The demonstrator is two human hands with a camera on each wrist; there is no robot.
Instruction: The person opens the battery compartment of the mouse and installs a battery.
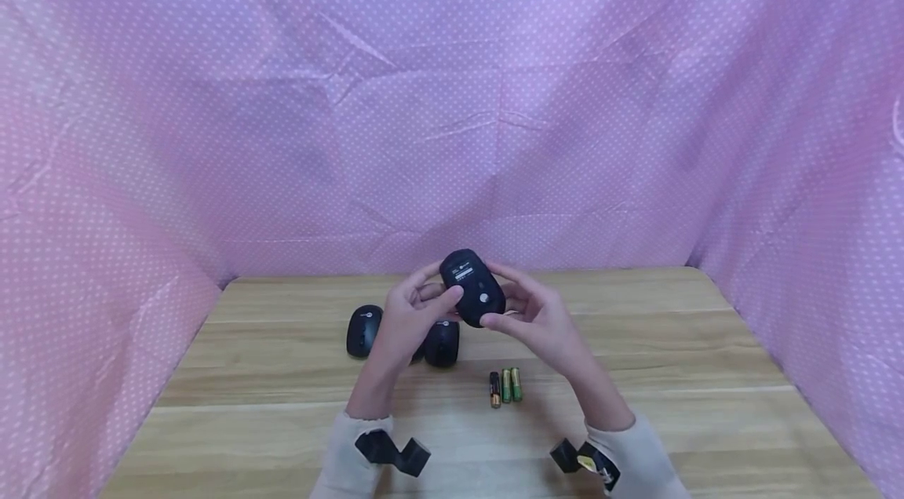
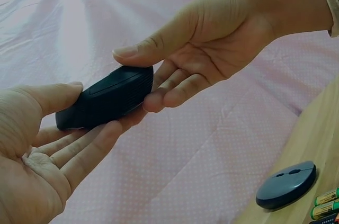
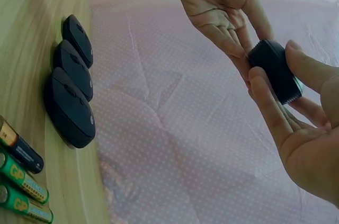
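Note:
Above the back part of the table, both hands hold a black computer mouse [image 1: 472, 289], with its underside toward the head camera. A white label and a round light spot show on that underside. My left hand [image 1: 413, 318] pinches one end, thumb on the underside and fingers behind it. At the other end my right hand [image 1: 540, 318] grips it the same way. In the left wrist view the held mouse [image 2: 108, 97] is seen edge-on between the left hand [image 2: 47, 144] and the right hand [image 2: 212, 44]. The right wrist view shows the mouse [image 3: 275, 70] from another side.
Three more dark mice stand in a row on the wooden table [image 1: 282, 381]: a left mouse [image 1: 364, 331], a right mouse [image 1: 442, 344] and a middle mouse [image 3: 73, 68]. Nearer me lie a black-and-copper battery [image 1: 494, 391] and two green batteries [image 1: 512, 385]. Pink dotted cloth [image 1: 452, 130] surrounds the table.

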